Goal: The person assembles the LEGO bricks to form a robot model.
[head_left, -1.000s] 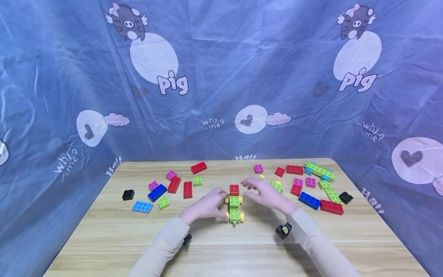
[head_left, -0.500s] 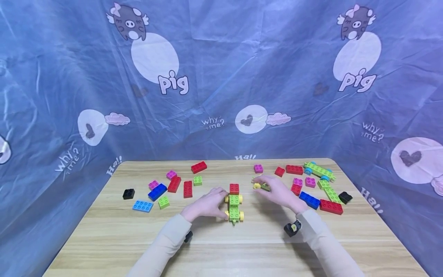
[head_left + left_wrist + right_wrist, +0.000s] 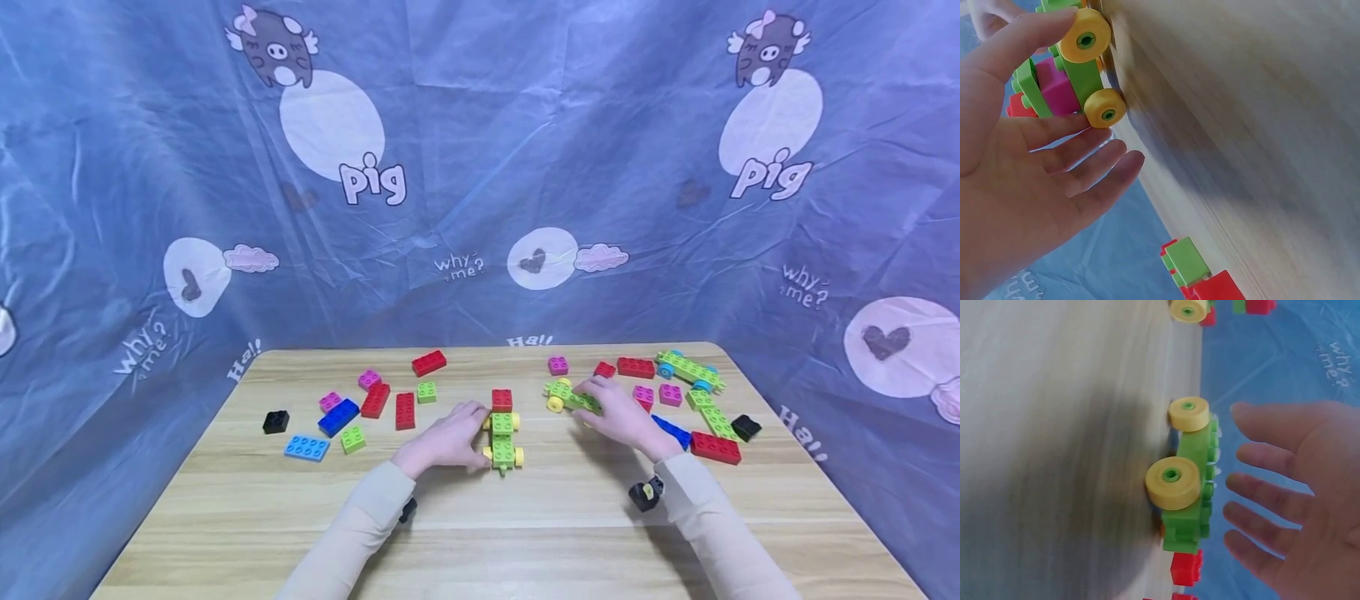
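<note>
In the head view, a toy car (image 3: 502,450) stands mid-table, with a lime base, yellow wheels and a stack topped by a red brick. A magenta brick (image 3: 1057,87) in its stack shows in the left wrist view. My left hand (image 3: 444,439) holds the car from its left side, thumb at one wheel and index finger at the other. To the right lies a second lime car base (image 3: 573,398) with yellow wheels and bare studs. Over its right end hovers my right hand (image 3: 618,417); in the right wrist view the fingers (image 3: 1272,494) are spread and apart from the studs.
Red, blue, magenta and lime bricks lie loose on the left, with a black brick (image 3: 276,422) outermost. More bricks lie on the right, near a lime car base with blue wheels (image 3: 688,371). A blue printed cloth (image 3: 465,208) hangs behind the table.
My right hand has moved right, from beside the toy car to the second car base, which has shifted left. The toy car has slid slightly away from me with my left hand on it.
</note>
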Demonstrator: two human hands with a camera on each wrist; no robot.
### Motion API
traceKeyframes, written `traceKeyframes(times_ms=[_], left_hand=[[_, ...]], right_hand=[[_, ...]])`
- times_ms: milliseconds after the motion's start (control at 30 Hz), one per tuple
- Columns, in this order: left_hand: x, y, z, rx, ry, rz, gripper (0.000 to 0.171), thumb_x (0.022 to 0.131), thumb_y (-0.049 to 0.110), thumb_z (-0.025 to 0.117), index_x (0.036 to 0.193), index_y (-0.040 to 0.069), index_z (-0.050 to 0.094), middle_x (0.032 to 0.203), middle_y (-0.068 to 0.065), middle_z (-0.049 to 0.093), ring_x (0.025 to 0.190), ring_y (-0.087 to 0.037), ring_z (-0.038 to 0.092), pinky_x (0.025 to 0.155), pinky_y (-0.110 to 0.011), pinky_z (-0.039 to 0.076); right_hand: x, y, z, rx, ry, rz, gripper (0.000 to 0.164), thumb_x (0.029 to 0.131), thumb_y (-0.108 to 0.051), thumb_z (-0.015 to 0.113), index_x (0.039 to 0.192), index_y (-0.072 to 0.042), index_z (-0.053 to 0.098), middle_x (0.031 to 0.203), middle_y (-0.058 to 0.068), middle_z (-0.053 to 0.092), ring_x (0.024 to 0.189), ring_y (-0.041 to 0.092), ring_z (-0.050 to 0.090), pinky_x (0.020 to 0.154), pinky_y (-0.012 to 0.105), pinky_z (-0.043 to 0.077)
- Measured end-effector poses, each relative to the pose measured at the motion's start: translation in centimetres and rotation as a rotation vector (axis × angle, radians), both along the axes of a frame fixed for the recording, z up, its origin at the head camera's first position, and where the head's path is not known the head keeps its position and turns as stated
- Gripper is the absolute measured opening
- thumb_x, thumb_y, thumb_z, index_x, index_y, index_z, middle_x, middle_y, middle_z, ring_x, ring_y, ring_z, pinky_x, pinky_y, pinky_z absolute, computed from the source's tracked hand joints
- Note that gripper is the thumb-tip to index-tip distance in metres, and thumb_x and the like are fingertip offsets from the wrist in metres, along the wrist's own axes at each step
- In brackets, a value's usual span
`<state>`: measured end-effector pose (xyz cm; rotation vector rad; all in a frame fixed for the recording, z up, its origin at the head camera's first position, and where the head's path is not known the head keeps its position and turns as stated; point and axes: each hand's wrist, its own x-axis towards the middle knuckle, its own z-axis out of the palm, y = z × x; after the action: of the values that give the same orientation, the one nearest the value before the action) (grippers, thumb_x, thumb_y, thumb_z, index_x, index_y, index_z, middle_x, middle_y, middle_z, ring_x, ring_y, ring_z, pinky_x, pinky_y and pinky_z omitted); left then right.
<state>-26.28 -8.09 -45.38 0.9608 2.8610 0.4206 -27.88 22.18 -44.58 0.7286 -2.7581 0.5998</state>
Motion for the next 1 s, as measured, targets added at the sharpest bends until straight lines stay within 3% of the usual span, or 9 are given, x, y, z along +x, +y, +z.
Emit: traceKeyframes(times_ms=[267, 667, 1000], left_hand=[[-0.4, -0.2, 0.2, 0.013, -0.001, 0.027, 0.086, 0.071, 0.035, 0.077, 0.138, -0.003, 0.039, 0.141, -0.014, 0.044, 0.130, -0.028, 0.042, 0.106, -0.042, 0.042], [-1.8, -0.7, -0.1, -0.010, 0.038, 0.042, 0.081, 0.076, 0.038, 0.072, 0.138, -0.003, 0.041, 0.141, -0.015, 0.044, 0.130, -0.030, 0.042, 0.110, -0.040, 0.038], [-2.5, -0.9, 0.0, 0.017, 0.051, 0.047, 0.079, 0.079, 0.036, 0.072, 0.138, -0.005, 0.040, 0.144, -0.020, 0.041, 0.131, -0.036, 0.040, 0.110, -0.047, 0.037]], right_hand=[[-0.2, 0.1, -0.5, 0.069, -0.013, -0.019, 0.039, 0.081, -0.021, 0.071, 0.114, -0.002, 0.062, 0.112, 0.016, 0.063, 0.103, 0.031, 0.059, 0.089, 0.048, 0.051], [0.5, -0.2, -0.3, 0.083, -0.044, -0.025, 0.034, 0.080, -0.019, 0.072, 0.110, -0.006, 0.065, 0.115, 0.015, 0.061, 0.105, 0.032, 0.059, 0.088, 0.048, 0.052], [1.2, -0.4, -0.2, 0.098, -0.051, -0.012, 0.029, 0.079, -0.018, 0.073, 0.105, -0.007, 0.066, 0.113, 0.014, 0.061, 0.104, 0.030, 0.060, 0.089, 0.046, 0.053]])
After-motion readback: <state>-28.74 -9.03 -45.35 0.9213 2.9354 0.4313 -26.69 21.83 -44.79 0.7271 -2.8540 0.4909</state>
